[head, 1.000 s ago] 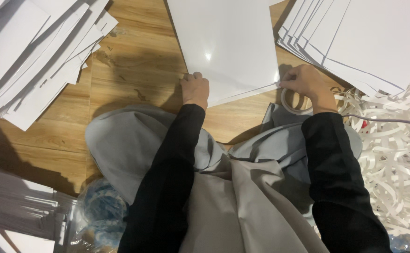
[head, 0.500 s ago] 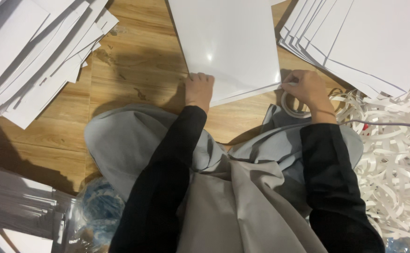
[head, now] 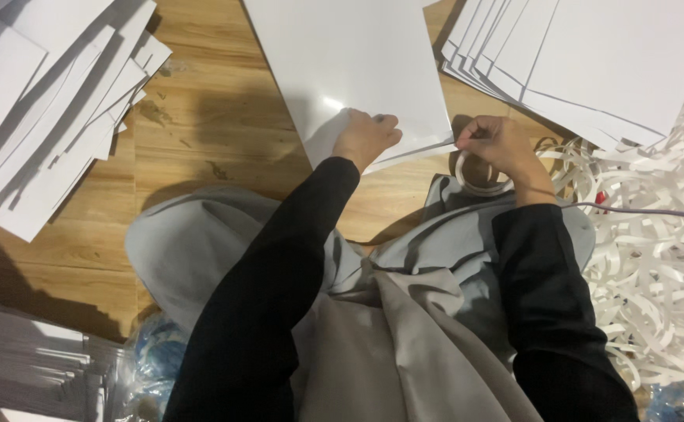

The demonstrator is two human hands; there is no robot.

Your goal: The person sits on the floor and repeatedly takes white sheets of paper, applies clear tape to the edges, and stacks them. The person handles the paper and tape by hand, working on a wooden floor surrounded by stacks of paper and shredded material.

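Note:
A large glossy white sheet [head: 350,62] lies on the wooden floor [head: 201,117] in front of me. My left hand [head: 365,137] presses flat on its near edge, fingers bent. My right hand [head: 498,144] pinches the sheet's near right corner, and a roll of tape [head: 479,180] hangs beneath that hand, around the fingers or thumb. I sit on the floor in grey trousers and black sleeves.
A fanned pile of white sheets [head: 45,101] covers the floor at the left. Another stack of white sheets [head: 592,62] lies at the upper right. Shredded white paper strips [head: 655,258] heap at the right. More sheets [head: 21,367] and a blue plastic bag [head: 154,359] sit at the lower left.
My left hand has slid right along the sheet's near edge toward my right hand. The right hand stays at the corner with the tape roll.

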